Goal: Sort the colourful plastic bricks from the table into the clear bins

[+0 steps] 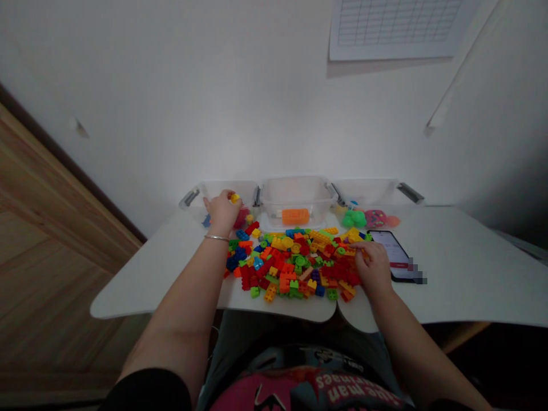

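My left hand (223, 212) is over the left clear plastic bin (209, 187), its fingers closed on a small yellow toy brick (234, 198). Below that hand, red, yellow and blue pieces show through the bin's wall. A wide heap of colourful toy bricks (295, 265) covers the front middle of the white table. At the heap's right edge is my right hand (373, 264), with fingers bent and the fingertips touching the bricks. Whether a brick sits between those fingers is too small to tell.
The middle clear bin (298, 191) has an orange object (295, 216) in it. Green, pink and orange items lie in the right clear bin (368, 188). A phone (394, 254) lies beside my right hand. The wall stands behind the bins.
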### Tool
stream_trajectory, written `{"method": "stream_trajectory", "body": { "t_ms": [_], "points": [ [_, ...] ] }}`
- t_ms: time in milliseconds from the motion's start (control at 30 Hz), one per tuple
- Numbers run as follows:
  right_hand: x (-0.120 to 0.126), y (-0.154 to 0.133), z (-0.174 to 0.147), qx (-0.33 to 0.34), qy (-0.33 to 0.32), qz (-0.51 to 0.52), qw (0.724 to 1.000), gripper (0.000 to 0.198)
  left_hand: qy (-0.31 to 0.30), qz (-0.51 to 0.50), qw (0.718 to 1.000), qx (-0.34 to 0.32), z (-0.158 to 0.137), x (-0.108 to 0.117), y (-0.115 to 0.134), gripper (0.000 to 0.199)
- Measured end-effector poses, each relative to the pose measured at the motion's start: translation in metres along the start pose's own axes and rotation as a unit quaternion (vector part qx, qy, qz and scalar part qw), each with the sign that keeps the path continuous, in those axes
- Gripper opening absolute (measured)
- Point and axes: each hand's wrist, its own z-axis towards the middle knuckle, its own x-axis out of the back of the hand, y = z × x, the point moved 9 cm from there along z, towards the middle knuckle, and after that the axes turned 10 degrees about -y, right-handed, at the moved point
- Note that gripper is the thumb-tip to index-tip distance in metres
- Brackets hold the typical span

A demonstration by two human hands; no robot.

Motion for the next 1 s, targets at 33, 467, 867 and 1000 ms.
{"method": "stream_trajectory", "body": {
  "t_ms": [33, 467, 867, 1000],
  "points": [
    [0.000, 0.000, 0.000, -0.001, -0.002, -0.001, 1.000, 0.021, 0.007, -0.005, 1.000, -0.004, -0.001, 0.000, 0.000, 0.035],
    [-0.002, -0.002, 0.000, 0.016, -0.005, -0.011, 1.000, 0.021, 0.072, -0.078, 0.994, -0.005, -0.006, 0.001, -0.007, 0.039],
    [0.000, -0.005, -0.001, 0.027, 0.005, -0.015, 1.000, 0.021, -0.003, -0.085, 0.971, -0.224, -0.084, -0.004, 0.064, 0.033],
    [-0.001, -0.004, -0.001, 0.025, -0.001, -0.015, 1.000, 0.021, -0.149, -0.029, 0.947, -0.282, -0.125, -0.045, 0.094, 0.037]
  ]
}}
